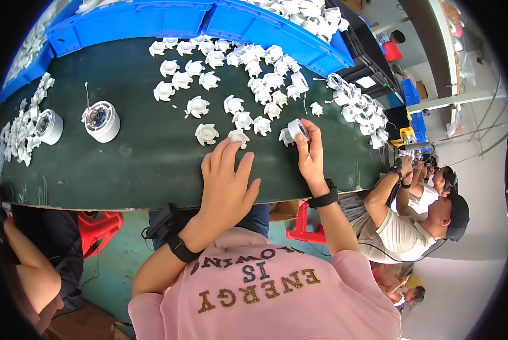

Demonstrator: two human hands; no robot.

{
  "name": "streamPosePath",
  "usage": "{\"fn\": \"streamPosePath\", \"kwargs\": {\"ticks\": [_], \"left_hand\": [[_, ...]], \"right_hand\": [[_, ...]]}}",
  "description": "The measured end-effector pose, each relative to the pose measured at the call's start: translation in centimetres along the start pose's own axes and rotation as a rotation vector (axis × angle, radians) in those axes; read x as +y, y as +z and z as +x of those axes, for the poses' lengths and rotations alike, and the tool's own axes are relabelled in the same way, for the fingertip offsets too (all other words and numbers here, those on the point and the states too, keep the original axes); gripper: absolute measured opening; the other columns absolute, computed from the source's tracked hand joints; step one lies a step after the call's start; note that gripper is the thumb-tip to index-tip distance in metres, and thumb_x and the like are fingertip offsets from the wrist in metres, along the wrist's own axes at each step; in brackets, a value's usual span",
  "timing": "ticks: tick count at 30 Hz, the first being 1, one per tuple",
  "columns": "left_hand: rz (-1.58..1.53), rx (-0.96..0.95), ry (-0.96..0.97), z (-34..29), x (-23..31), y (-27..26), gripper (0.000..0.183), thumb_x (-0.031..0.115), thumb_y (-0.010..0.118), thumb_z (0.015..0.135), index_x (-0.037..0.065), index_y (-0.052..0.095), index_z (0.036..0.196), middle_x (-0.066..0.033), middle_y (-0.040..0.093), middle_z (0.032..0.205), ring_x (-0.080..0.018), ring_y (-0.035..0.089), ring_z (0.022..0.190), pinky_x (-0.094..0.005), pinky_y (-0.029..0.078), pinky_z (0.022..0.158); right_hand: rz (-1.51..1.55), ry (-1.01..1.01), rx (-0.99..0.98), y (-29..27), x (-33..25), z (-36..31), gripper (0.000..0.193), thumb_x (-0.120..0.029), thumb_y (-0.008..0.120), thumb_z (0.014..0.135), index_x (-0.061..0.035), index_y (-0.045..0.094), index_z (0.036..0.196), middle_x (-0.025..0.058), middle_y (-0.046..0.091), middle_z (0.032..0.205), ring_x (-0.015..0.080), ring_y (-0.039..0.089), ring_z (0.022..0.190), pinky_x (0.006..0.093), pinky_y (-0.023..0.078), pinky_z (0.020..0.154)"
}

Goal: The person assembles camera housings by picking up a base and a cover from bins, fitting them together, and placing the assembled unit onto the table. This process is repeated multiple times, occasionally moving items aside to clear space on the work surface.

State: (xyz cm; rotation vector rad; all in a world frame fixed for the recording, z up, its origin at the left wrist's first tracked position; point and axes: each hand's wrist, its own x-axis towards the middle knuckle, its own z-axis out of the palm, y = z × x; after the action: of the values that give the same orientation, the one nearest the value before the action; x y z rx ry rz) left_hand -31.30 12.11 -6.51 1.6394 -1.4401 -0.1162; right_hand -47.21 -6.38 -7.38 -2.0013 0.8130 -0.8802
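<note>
My left hand reaches over the dark green tabletop, fingers stretched out and apart. Its fingertips are at a small white fan wheel and partly cover it; whether they touch it I cannot tell. In my right hand, a white ring-shaped housing is pinched between thumb and fingers, tilted on its side. Another white fan wheel sits right beside that housing. Between and beyond my hands lie several more loose white fan wheels, with curved blades.
Blue bins of white parts line the far edge. White housings are heaped at the right. Two white round units with wires stand at the left, near a pile of small white pieces. Other people sit on both sides.
</note>
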Motion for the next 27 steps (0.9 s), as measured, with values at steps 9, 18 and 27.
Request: {"fn": "streamPosePath", "kwargs": {"ticks": [9,18,27], "left_hand": [[-0.044,-0.032,-0.046,-0.7,0.1,0.0,0.046,0.013,0.068,0.075,-0.001,0.053,0.115,-0.0201,0.043,0.127,-0.0393,0.037,0.123,-0.0501,0.028,0.099],[-0.119,-0.114,0.048,0.6,2.0,0.3,0.047,0.013,0.068,0.074,-0.002,0.053,0.115,-0.0218,0.044,0.126,-0.0414,0.039,0.121,-0.0496,0.031,0.097],[-1.695,-0.709,-0.558,-1.0,7.1,2.7,0.09,0.008,0.076,0.076,0.0,0.016,0.143,-0.0135,0.032,0.143,-0.0248,0.033,0.134,-0.0407,0.028,0.11]], "right_hand": [[-0.349,-0.187,-0.077,0.2,1.0,-0.1,0.045,-0.019,0.047,0.098,0.0018,0.038,0.137,0.022,0.046,0.124,0.0309,0.049,0.11,0.0349,0.04,0.094],[-0.668,-0.303,-0.062,0.4,0.4,-0.1,0.048,-0.006,0.047,0.093,-0.0022,0.036,0.14,0.0258,0.039,0.127,0.0407,0.045,0.109,0.0392,0.04,0.094],[-0.478,-0.722,0.195,3.5,-13.0,1.2,0.056,-0.005,0.068,0.075,-0.009,0.053,0.129,0.0188,0.048,0.12,0.0334,0.05,0.104,0.0413,0.043,0.085]]}}
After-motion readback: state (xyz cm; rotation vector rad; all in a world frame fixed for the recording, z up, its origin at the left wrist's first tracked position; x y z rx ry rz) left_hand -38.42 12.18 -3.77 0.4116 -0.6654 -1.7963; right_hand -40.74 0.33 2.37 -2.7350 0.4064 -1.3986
